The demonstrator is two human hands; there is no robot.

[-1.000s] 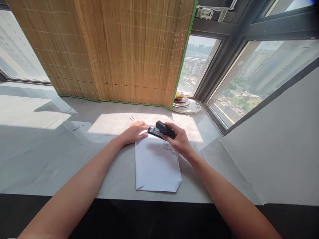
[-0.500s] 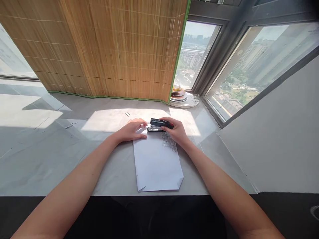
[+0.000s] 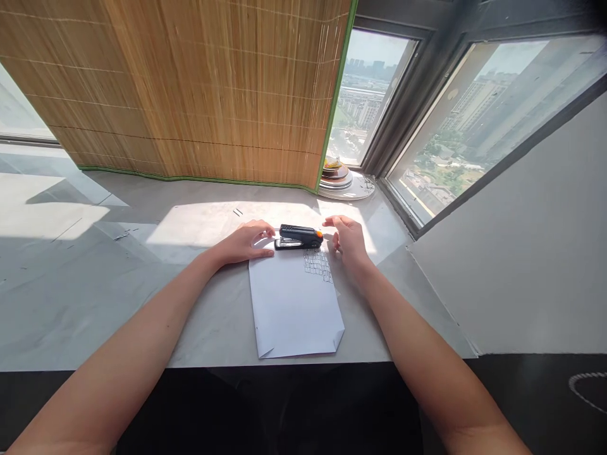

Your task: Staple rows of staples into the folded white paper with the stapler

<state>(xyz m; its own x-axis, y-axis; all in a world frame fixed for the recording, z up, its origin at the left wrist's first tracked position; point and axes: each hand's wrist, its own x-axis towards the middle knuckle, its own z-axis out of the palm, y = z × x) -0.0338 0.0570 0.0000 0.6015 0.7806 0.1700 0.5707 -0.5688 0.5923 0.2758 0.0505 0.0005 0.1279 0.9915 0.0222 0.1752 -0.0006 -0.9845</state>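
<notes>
A black stapler (image 3: 298, 237) with an orange part at its rear lies across the top of a white sheet of paper (image 3: 294, 309). Rows of staples (image 3: 317, 264) cover the upper right of the sheet, just below the stapler. My left hand (image 3: 246, 241) rests at the sheet's upper left corner, thumb on the paper and fingers curved apart by the stapler's front end. To the right of the stapler, my right hand (image 3: 349, 243) is off it, index finger stretched out and the others loosely bent, holding nothing visible. Both bottom corners of the sheet are folded.
A bamboo blind (image 3: 199, 95) hangs behind the grey countertop (image 3: 118, 303). Stacked plates (image 3: 337, 180) stand in the window corner. Two small staple strips (image 3: 238, 212) lie beyond my left hand, with dark bits (image 3: 124, 234) farther left. A white wall (image 3: 531, 240) rises at right.
My right hand has let go of the stapler and moved a little to the right. The stapler stays on the paper. My left hand keeps its place there. The whole view has shifted slightly.
</notes>
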